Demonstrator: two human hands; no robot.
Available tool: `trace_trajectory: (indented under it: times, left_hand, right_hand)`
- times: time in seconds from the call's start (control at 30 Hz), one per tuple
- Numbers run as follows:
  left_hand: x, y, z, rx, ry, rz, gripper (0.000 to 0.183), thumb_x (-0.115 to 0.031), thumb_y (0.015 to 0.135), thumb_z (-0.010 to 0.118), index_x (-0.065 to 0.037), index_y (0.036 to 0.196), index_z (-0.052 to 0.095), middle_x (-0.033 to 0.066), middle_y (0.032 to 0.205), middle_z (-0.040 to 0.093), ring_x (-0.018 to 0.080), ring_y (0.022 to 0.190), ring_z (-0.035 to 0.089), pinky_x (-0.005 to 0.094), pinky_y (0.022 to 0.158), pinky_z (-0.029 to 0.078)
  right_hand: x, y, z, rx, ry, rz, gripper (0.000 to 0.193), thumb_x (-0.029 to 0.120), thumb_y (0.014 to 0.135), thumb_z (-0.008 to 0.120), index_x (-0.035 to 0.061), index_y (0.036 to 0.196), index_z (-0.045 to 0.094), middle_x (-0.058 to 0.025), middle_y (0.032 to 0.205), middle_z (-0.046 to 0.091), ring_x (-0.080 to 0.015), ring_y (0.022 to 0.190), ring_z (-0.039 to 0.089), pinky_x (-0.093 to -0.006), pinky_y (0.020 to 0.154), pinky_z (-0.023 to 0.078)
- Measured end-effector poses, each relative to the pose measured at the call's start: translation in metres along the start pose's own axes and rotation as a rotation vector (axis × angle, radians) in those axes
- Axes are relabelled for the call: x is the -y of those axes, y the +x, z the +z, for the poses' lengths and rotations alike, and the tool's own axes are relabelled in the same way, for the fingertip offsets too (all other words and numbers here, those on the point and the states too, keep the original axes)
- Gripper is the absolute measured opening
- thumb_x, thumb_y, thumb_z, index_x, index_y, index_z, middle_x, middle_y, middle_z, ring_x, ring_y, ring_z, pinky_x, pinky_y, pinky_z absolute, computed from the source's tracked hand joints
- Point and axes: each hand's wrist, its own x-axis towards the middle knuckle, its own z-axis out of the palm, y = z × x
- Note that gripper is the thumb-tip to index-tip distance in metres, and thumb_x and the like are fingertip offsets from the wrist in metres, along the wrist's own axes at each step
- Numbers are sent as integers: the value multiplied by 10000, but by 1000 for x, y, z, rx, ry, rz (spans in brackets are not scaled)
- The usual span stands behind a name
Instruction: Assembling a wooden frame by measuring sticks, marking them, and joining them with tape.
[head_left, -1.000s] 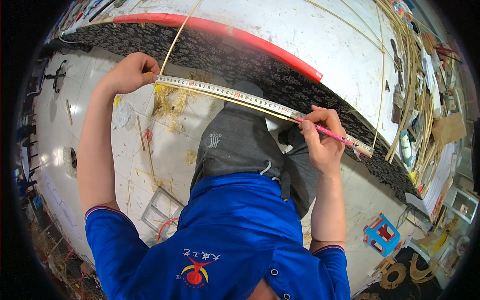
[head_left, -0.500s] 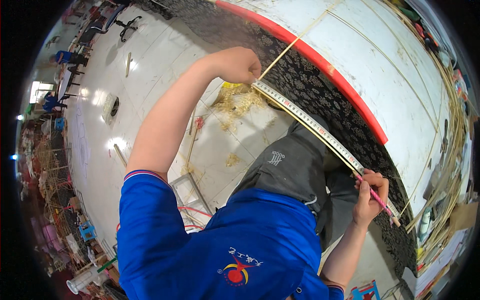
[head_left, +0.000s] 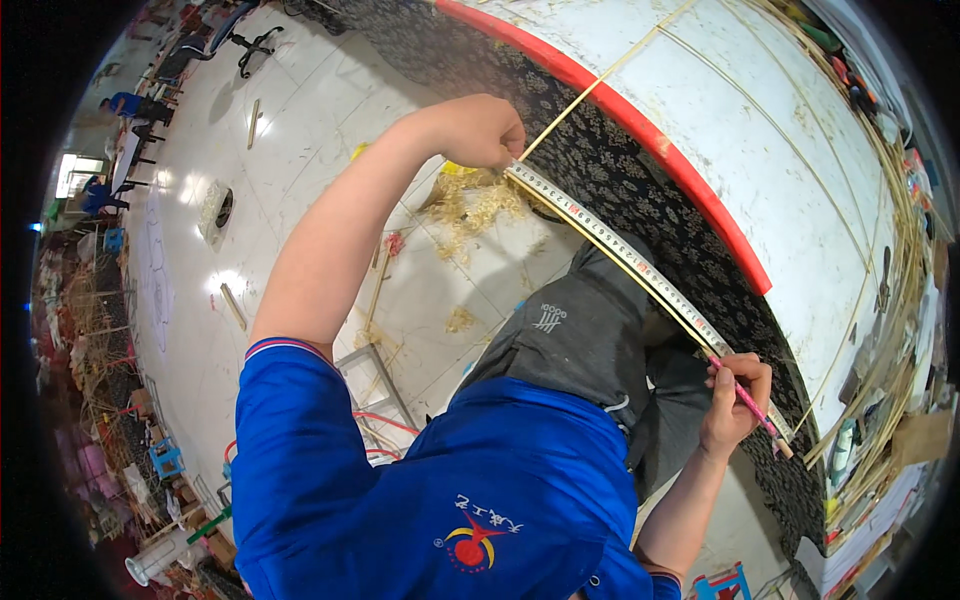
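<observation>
Glossy tiles [head_left: 320, 95] lie below hands [head_left: 482, 132] pinching a flat tape [head_left: 622, 247], the right hand [head_left: 728, 418] also a pink pencil [head_left: 750, 403].

A white measuring tape [head_left: 648, 271] with black and red markings stretches almost straight between the hands, numbered face showing. One end is pinched in the fingers of the left hand [head_left: 485, 132]; the other passes the right hand [head_left: 735, 402] and sticks out just beyond it. Along the tape's nearer edge runs a thin, pale yellow strip [head_left: 612, 257], lying close beside it from the left fingertips toward the right hand. A slim pink pencil [head_left: 747, 397] sits in the right hand's grip, slanted, one end at the strip just ahead of the fingers, the other jutting out behind them.
</observation>
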Motion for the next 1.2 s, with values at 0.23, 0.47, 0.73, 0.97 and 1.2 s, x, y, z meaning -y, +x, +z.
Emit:
trace_trajectory:
  times: [0.23,0.47,0.73,0.97,1.2]
  left_hand:
    - [-1,1,1,4,-2,-14,120,-124,786,683,-41,865,718,87,717,680,218,674,638,369,637,485]
    - [-1,2,1,-3,12,-15,124,-122,789,681,-41,875,721,89,722,682,221,684,645,371,644,489]
    - [-1,0,1,14,17,-23,123,-124,785,686,-49,874,721,84,729,687,230,692,650,374,649,492]
    - [-4,3,1,24,32,-22,137,-141,792,690,-44,883,718,95,751,696,230,716,661,373,664,498]
    - [1,1,4,-24,89,32,163,-159,799,699,-32,900,716,113,782,697,244,716,649,378,676,501]
  right_hand:
    - [-1,-3,-3,-10,-50,10,134,96,932,628,8,913,529,-104,846,590,-145,730,532,-263,679,436]
    - [-1,-5,-2,-7,-18,36,139,99,935,630,7,912,529,-103,849,584,-139,723,534,-263,664,447]
    - [2,-16,9,28,21,89,126,83,917,634,1,901,540,-99,848,590,-131,693,532,-253,632,437]
    - [6,-37,54,368,-94,159,120,65,881,638,13,798,569,-108,772,580,-228,648,581,-330,603,464]
    - [103,1,62,598,-251,-443,178,115,684,696,77,735,530,-93,710,482,-270,594,553,-373,511,454]
